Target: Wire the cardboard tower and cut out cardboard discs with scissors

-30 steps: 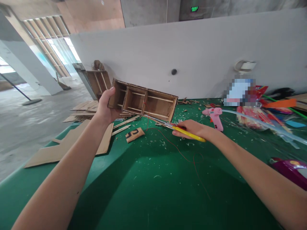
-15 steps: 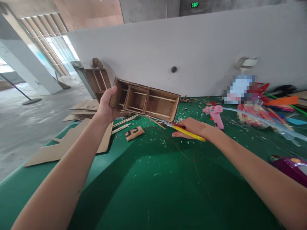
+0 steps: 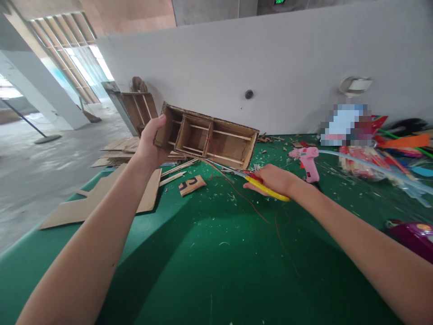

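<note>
My left hand point(image 3: 151, 141) grips the left end of a cardboard box point(image 3: 232, 145), raised above the table and tilted with its open side towards me. Dividers split the box into compartments, and thin wooden sticks run across them. A red thread point(image 3: 244, 201) hangs from the middle divider and trails down over the table. Below the box, my right hand point(image 3: 273, 179) is closed around scissors point(image 3: 259, 183) with yellow and red handles. Their metal blades point left along the box's lower edge, close to the thread; whether they touch it I cannot tell.
A pink glue gun point(image 3: 308, 161) lies on the green table point(image 3: 216, 271) at right, near bagged craft supplies point(image 3: 360, 162). Flat cardboard point(image 3: 84, 203), wooden sticks point(image 3: 172, 178) and a small cardboard piece point(image 3: 192, 185) lie at left. A purple object point(image 3: 411, 237) sits at the right edge.
The whole view has shifted slightly. Both hands keep their hold on the box and the scissors, and the blades stay by the box's lower edge.
</note>
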A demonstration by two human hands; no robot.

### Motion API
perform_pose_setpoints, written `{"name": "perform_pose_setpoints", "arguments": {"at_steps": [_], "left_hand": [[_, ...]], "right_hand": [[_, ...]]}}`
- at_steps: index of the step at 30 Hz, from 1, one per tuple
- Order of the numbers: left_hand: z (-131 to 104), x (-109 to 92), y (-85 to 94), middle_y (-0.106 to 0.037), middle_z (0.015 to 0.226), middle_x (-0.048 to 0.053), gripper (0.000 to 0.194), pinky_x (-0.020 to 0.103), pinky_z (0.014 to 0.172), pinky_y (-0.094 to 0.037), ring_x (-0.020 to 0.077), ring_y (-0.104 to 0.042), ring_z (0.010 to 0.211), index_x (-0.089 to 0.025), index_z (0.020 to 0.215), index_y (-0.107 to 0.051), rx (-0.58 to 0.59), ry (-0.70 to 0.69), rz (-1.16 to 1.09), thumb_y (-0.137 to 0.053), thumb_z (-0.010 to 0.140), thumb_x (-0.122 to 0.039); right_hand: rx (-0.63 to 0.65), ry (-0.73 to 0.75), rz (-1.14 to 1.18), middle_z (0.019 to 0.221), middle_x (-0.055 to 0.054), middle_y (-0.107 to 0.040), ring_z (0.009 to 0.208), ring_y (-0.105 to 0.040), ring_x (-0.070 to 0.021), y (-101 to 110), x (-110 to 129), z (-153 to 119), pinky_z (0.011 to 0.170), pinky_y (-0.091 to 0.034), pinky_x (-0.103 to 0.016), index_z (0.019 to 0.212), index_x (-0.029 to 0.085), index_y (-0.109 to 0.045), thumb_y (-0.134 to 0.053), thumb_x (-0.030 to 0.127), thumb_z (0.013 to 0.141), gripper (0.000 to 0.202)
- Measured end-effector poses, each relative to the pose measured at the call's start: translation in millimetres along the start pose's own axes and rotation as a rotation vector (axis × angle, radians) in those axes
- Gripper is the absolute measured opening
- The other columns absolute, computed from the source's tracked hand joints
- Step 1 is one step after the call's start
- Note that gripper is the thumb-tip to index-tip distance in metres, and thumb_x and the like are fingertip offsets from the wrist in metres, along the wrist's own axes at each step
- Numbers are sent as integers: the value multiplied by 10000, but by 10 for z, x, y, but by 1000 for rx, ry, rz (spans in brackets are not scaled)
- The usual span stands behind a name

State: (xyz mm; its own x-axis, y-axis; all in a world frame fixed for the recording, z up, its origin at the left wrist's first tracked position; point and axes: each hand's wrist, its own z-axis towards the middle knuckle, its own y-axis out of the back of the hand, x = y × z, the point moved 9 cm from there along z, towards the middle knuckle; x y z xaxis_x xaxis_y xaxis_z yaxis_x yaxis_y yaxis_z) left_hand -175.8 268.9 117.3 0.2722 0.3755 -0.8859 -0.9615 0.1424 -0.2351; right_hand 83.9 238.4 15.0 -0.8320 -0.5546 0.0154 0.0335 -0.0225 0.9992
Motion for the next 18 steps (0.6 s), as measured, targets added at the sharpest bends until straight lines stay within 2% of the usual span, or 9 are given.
{"name": "perform_pose_setpoints", "arguments": {"at_steps": [4,8,13,18], "left_hand": [[4,9,14,-724,981,17,269,421,809,-562,316,-574,1144,-249,896,-689,-18,11,1,-581,746,-444],[8,-9,19,-732,935,19,253,441,819,-558,319,-579,1139,-262,879,-688,-27,10,17,-587,734,-444],[7,-49,28,-727,975,5,260,426,843,-542,306,-556,1171,-273,905,-686,-15,-7,29,-557,762,-447],[9,-9,54,-716,1027,-4,255,439,834,-544,314,-541,1185,-288,897,-693,-40,-3,7,-564,755,-455]], "right_hand": [[-27,14,-1,596,-93,-600,535,-563,-197,-30,8,5,509,-327,-301,629,182,-608,-415,628,849,533],[-15,-7,100,602,-74,-603,530,-551,-181,-46,1,1,505,-339,-287,650,187,-594,-420,683,819,553],[29,-29,213,605,-55,-597,495,-514,-153,-49,-30,3,503,-333,-282,674,193,-573,-428,679,814,525],[65,-38,215,672,-76,-632,534,-548,-171,-51,-49,9,531,-351,-292,711,198,-574,-429,679,809,513]]}}
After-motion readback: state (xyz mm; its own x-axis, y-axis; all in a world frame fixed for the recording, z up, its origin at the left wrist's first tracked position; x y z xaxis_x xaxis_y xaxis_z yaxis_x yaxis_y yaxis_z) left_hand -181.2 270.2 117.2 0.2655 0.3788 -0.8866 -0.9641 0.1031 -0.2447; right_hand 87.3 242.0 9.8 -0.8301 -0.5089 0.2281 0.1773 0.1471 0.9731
